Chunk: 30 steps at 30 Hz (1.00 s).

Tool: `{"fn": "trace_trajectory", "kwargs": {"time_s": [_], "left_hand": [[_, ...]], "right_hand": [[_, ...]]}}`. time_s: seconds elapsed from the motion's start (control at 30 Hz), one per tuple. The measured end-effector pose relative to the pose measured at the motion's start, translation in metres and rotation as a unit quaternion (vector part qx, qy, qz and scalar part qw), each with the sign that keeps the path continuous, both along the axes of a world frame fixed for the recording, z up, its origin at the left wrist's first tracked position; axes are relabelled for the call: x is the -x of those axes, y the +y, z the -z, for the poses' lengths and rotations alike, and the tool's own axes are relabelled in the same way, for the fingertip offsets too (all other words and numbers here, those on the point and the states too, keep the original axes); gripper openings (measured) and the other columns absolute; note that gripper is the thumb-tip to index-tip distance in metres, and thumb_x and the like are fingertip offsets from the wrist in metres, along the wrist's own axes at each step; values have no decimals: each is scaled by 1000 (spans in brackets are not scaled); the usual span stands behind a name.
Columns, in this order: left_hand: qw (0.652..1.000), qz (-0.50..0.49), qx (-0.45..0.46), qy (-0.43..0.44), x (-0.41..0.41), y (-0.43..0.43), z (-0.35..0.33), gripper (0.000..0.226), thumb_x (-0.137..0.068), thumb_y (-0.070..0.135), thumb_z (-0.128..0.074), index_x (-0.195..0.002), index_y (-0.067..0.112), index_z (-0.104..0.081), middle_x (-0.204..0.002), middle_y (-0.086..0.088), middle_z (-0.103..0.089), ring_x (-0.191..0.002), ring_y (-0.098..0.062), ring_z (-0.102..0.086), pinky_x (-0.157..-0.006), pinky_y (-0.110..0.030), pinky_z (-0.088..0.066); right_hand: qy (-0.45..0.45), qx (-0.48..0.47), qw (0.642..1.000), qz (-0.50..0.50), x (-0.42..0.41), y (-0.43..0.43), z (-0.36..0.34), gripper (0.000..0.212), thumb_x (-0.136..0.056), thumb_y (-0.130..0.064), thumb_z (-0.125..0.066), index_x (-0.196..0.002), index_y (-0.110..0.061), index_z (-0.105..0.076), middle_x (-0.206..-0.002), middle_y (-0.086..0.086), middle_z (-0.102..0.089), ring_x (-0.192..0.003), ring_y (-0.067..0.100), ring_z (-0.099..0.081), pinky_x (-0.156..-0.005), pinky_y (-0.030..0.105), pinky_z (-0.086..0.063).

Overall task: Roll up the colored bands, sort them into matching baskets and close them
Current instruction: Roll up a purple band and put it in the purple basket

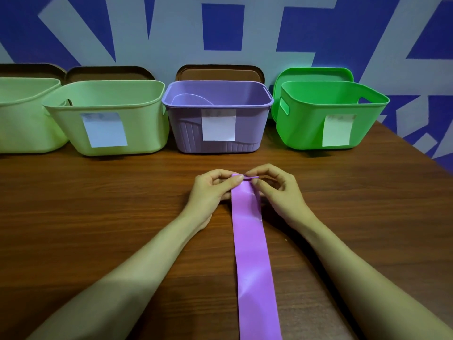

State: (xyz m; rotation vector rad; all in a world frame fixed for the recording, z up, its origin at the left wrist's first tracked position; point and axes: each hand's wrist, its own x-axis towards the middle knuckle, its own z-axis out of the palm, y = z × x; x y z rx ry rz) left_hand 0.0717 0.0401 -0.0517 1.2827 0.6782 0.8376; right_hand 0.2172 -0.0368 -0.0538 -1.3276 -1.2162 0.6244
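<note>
A long purple band (252, 253) lies flat on the wooden table (98, 204), running from the near edge toward the baskets. My left hand (213, 187) and my right hand (274, 190) both pinch its far end, where a small fold is turned over. Behind it stands an open purple basket (250, 133) with a white label. A bright green basket (306, 133) stands to its right. Two pale green baskets, one labelled (147, 133) and one at the far left (24, 128), stand to its left.
Brown lids (220, 73) lean against the wall behind the pale green and purple baskets. A green lid (316, 74) leans behind the bright green basket. The table's right edge (416, 148) runs diagonally past that basket.
</note>
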Motion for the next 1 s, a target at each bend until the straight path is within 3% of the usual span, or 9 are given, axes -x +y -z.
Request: {"fn": "trace_trajectory", "kwargs": {"time_s": [0.1,0.17,0.27,0.37,0.5,0.7,0.83,1.0], "left_hand": [[1000,-11,-16,-1,0,0,0,5,-84,9,-68,-88,9,-71,-85,-7,-73,-80,-16,-69,-71,-22,-56],[1000,-13,-27,3,0,-1,-1,5,-84,9,-68,-89,9,-71,-83,-5,-72,-79,-14,-69,-69,-21,-56],[999,-18,-34,15,-1,-1,-1,4,-84,10,-69,-88,11,-71,-83,-4,-72,-79,-14,-69,-69,-22,-56],[998,-21,-45,25,0,-1,0,5,-83,11,-70,-89,11,-71,-84,-5,-71,-82,-14,-69,-70,-24,-56],[999,-9,-34,19,1,0,-1,8,-83,9,-70,-90,13,-72,-88,-4,-72,-86,-16,-69,-74,-28,-57],[1000,13,0,14,2,3,0,14,-84,6,-67,-93,16,-71,-94,-6,-71,-92,-20,-69,-79,-30,-56],[999,36,-5,9,3,5,-1,20,-82,-3,-65,-94,12,-69,-93,-3,-71,-88,-14,-68,-76,-23,-55],[999,48,-12,18,2,5,0,17,-81,2,-69,-94,12,-67,-89,-3,-70,-85,-11,-67,-75,-21,-54]], "right_hand": [[100,29,994,-30,0,1,-2,17,-86,-18,-65,-102,-24,-65,-97,-1,-67,-85,8,-64,-69,24,-53],[98,45,994,-16,0,1,-2,12,-89,-28,-63,-93,-18,-67,-81,0,-65,-72,8,-61,-64,23,-51],[70,51,996,-2,0,2,-1,16,-93,-23,-58,-85,-12,-68,-63,-7,-60,-61,6,-56,-58,20,-48],[73,45,996,11,1,1,-2,15,-94,-16,-57,-87,-9,-68,-62,-9,-64,-58,1,-59,-54,16,-48],[72,46,996,21,1,1,-2,14,-93,-15,-58,-89,-8,-70,-72,0,-67,-63,4,-62,-56,19,-51],[114,38,993,6,0,-2,-3,10,-88,-7,-64,-96,-4,-69,-77,-2,-69,-68,4,-62,-59,17,-49],[132,42,990,10,0,-2,-3,12,-84,-2,-67,-92,-11,-71,-88,3,-73,-82,13,-66,-75,30,-54],[120,31,992,11,-1,-4,-3,14,-82,0,-68,-88,-13,-72,-87,-1,-74,-84,11,-67,-76,27,-54]]}}
